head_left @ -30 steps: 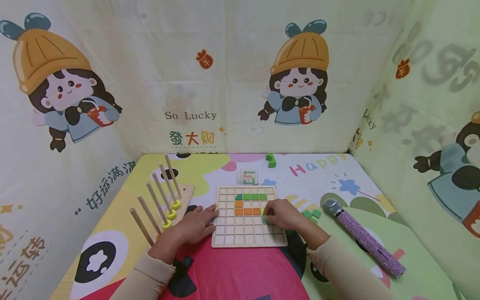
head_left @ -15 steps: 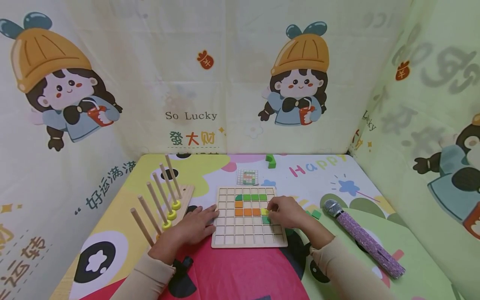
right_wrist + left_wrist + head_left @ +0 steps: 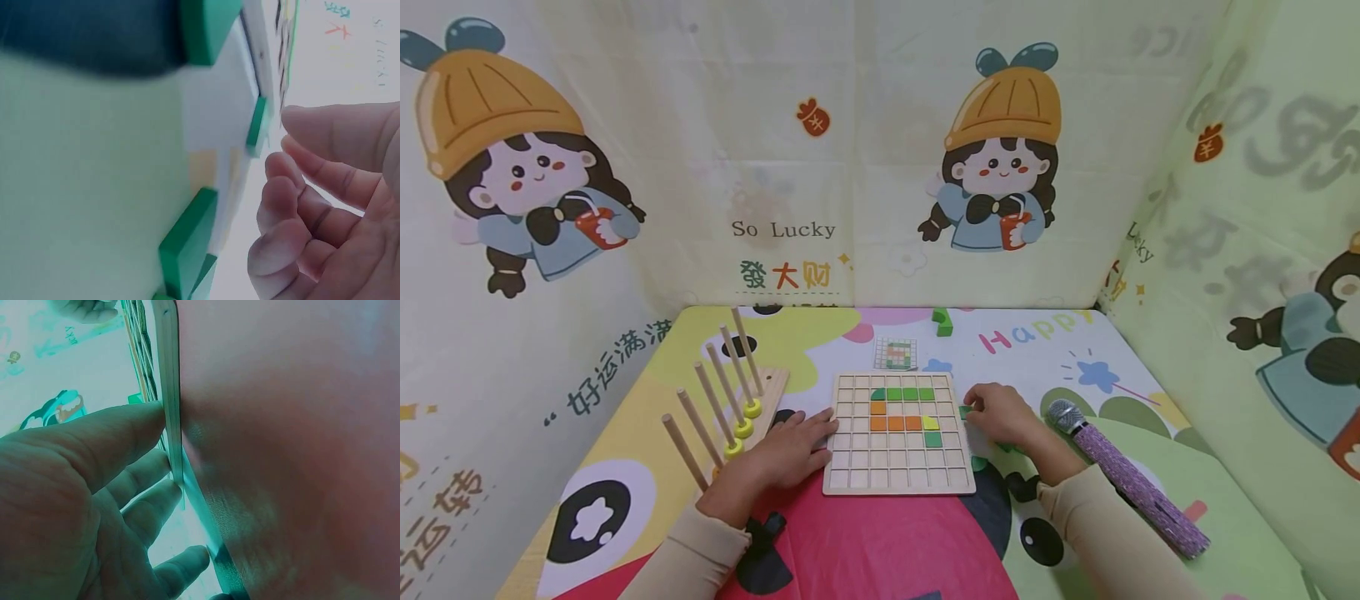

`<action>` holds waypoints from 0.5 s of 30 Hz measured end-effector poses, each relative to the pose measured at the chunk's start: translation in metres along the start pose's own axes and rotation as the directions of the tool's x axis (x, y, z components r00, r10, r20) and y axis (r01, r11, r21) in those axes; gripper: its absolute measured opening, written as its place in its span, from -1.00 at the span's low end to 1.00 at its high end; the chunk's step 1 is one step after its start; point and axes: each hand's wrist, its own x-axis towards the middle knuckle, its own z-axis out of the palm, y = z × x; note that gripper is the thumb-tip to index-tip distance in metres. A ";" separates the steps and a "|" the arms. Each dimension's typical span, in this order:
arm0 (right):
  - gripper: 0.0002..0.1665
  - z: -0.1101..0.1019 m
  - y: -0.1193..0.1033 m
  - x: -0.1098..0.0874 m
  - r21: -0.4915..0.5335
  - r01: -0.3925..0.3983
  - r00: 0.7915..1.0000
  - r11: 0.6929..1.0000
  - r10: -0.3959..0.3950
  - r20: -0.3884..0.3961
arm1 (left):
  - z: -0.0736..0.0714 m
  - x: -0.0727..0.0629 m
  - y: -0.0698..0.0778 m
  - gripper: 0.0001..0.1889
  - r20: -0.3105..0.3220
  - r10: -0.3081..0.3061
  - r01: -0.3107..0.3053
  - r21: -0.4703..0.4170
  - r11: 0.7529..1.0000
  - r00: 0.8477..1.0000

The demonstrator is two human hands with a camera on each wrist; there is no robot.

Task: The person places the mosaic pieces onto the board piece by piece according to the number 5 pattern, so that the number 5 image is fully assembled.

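Note:
A wooden grid board (image 3: 853, 479) lies on the table, with green, orange and yellow pieces in some of its squares. My left hand (image 3: 793, 450) rests at its left edge; in the left wrist view the thumb and fingertips touch the board's rim (image 3: 170, 375). Just beyond the right edge is my right hand (image 3: 1000, 412). The right wrist view shows its fingers (image 3: 281, 247) loosely bent, with nothing between thumb and forefinger. A green piece (image 3: 257, 127) lies near those fingertips, beside the board. More green pieces (image 3: 189, 240) are spread below the hand.
A rod stand (image 3: 771, 383) with yellow rings is left of the board. Behind the board lies a small pattern card (image 3: 895, 353), and farther back a green block (image 3: 942, 322). A glittery purple microphone (image 3: 1135, 475) lies at the right.
My right hand has left the yellow piece on the board and moved right, past the board's edge to the loose green pieces. The left hand has stayed in place.

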 end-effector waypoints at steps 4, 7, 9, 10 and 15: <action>-0.69 0.000 0.004 0.003 -0.040 -0.036 0.999 0.999 0.037 0.009 | 0.000 0.000 0.000 -0.40 0.002 -0.004 0.004 -0.006 1.000 1.000; -0.68 0.001 0.007 0.005 -0.070 -0.029 0.999 0.997 0.030 0.019 | 0.000 0.000 0.001 -0.40 0.005 -0.007 0.007 -0.010 1.000 1.000; -0.69 0.002 0.008 0.007 -0.084 -0.021 0.999 0.996 0.023 0.023 | 0.000 0.000 0.001 -0.40 0.008 -0.009 0.009 -0.010 1.000 1.000; -0.70 0.003 0.009 0.008 -0.089 -0.017 1.000 0.996 0.019 0.024 | 0.000 0.000 0.002 -0.40 0.009 -0.011 0.011 -0.011 1.000 1.000; -0.75 0.004 0.009 0.011 -0.082 -0.024 1.000 0.996 0.025 0.009 | -0.001 -0.001 0.002 -0.39 0.006 -0.017 0.018 -0.014 1.000 1.000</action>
